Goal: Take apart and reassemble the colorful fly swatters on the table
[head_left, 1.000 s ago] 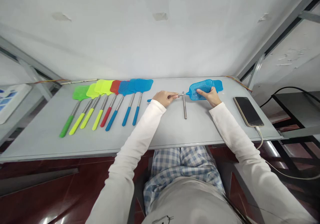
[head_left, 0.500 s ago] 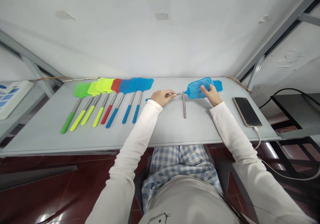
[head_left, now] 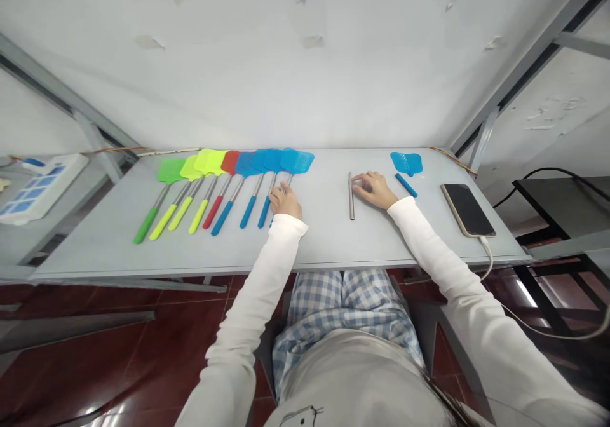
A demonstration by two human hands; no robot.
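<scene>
At the right end of a row, a blue fly swatter [head_left: 302,161] lies with its mesh head over its neighbour's. My left hand [head_left: 286,199] is closed around its shaft, hiding most of the handle. My right hand [head_left: 375,189] is by a short metal tube [head_left: 351,204] lying on the table, thumb and fingers apart, fingertips at the tube's upper right edge. Beyond that hand lie a loose blue swatter head [head_left: 406,162] and a separate blue handle [head_left: 406,185].
Several green, yellow, red and blue fly swatters [head_left: 204,216] lie side by side on the grey table [head_left: 328,243]. A phone [head_left: 468,210] with a white cable [head_left: 490,262] is at the right. A white wall [head_left: 305,96] rises behind, and metal posts [head_left: 483,138] flank the table.
The blue swatter has moved left with my left hand and now lies at the row's end. My right hand has left its mesh head and come down beside the metal tube.
</scene>
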